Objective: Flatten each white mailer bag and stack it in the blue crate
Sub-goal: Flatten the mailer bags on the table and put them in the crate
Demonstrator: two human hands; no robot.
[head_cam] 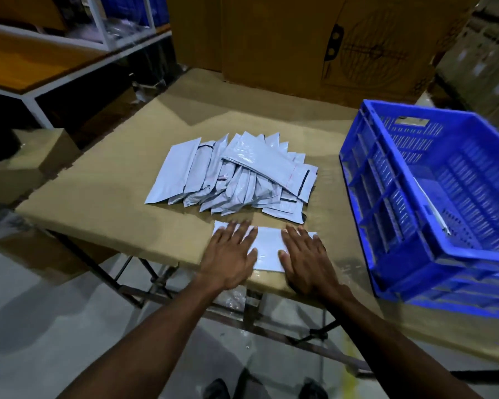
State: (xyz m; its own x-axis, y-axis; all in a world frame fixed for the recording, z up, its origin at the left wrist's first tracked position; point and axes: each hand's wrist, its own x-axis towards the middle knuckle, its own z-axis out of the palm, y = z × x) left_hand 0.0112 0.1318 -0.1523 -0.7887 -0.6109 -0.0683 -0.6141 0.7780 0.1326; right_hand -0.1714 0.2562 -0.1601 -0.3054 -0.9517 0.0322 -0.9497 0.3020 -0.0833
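Mailer bag (pixel 267 246) flat at table (pixel 104 197) near edge; left hand (pixel 228 254), right hand (pixel 307 262) spread, pressing it. Pile (pixel 234 174) mid-table; blue crate (pixel 432 208) right edge.

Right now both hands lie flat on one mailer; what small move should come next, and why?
Probably lift the mailer bag rightward into the blue crate. The left hand and right hand press it flat near the table's front edge, and it already looks smooth.
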